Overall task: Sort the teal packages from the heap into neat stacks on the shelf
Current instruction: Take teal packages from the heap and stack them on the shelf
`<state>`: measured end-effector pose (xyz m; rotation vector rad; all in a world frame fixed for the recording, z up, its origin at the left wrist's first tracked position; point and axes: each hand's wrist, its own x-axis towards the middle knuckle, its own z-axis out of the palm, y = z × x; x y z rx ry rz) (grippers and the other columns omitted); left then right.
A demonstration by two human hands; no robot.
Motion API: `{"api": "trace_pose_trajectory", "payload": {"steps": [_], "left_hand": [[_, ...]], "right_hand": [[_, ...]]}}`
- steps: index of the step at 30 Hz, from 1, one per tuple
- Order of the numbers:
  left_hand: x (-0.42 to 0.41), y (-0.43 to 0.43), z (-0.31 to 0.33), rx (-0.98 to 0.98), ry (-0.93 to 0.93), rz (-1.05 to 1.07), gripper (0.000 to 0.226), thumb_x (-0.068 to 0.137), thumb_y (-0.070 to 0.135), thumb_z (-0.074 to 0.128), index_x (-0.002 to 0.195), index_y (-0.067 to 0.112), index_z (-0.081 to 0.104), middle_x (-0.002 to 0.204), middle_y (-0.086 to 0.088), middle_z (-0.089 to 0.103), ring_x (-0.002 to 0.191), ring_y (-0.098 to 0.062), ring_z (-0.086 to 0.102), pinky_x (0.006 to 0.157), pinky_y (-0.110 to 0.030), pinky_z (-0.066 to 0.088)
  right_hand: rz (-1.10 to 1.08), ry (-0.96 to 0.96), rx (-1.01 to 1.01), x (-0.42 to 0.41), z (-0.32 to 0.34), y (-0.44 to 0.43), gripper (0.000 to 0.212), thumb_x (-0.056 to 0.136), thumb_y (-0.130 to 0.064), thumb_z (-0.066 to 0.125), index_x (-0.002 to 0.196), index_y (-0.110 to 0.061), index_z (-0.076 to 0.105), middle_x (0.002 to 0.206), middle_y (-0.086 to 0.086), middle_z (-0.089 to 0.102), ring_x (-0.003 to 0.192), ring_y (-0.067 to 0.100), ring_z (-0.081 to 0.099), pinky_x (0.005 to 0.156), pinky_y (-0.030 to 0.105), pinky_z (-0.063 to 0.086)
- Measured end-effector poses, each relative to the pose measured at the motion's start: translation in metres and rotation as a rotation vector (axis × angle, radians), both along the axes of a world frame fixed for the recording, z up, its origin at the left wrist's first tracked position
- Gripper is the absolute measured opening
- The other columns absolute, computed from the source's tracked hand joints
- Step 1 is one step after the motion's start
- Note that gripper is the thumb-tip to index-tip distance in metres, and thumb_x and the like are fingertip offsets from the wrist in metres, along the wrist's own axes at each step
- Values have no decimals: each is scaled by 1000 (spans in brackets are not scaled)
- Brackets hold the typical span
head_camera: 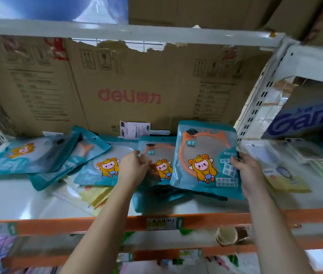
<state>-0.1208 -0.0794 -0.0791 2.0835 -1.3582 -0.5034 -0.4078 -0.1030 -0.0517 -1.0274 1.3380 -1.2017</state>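
The right hand (248, 175) is gripping a raised teal package (202, 155), and the left hand (133, 167) is pinching a second package (157, 153). Squaring their edges before stacking should be helping.

Torn deli cardboard sheet (129, 86) behind white shelf (18, 198); orange front rail (77, 224); perforated upright (255, 107) at right; cardboard boxes (196, 10) overhead

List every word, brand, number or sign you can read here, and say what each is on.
"deli 得力": red print on the cardboard box at the back.
"Gam", cut off at the frame edge: the blue box at right.
Teal package in the right hand: small print too blurred.
Price tag on the orange shelf edge: blurred.
Cardboard box's printed lists and white slip: unreadable.
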Motion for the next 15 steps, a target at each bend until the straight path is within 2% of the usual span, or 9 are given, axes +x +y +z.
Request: {"api": "trace_pose_trajectory", "payload": {"steps": [3,5,7,12,15], "left_hand": [[3,-9,0,41,141,68,39,86,32,71,115,11,56,107,-8,66,92,-22,63,81,-40,56],[5,-13,0,71,212,99,31,84,30,73,102,13,54,103,-8,66,89,-21,63,78,-39,56],[5,-14,-1,92,250,118,29,85,30,72,100,13,55,101,-7,65,88,-20,63,77,-37,57],[3,-11,-2,45,213,110,30,92,25,64,118,11,66,110,-7,68,90,-18,61,75,-32,55],[6,-6,-3,10,197,122,30,88,30,69,110,10,71,103,-7,71,86,-17,62,72,-32,54]], "right_hand": [[-5,-5,1,-3,-2,2,12,95,-10,54,100,-16,63,95,8,73,79,21,71,66,36,54],[-8,-9,2,-5,-4,3,12,95,-11,54,101,-16,64,95,6,73,80,21,71,69,38,55],[-9,-14,2,-5,-5,4,13,95,-10,55,103,-16,64,95,6,74,83,23,72,71,40,56],[-14,-1,-14,0,-7,8,13,95,-10,55,100,-18,65,91,4,74,79,20,72,67,36,56],[-4,8,-14,2,-10,11,12,96,-12,55,100,-18,64,96,7,73,80,21,72,65,34,55]]}}
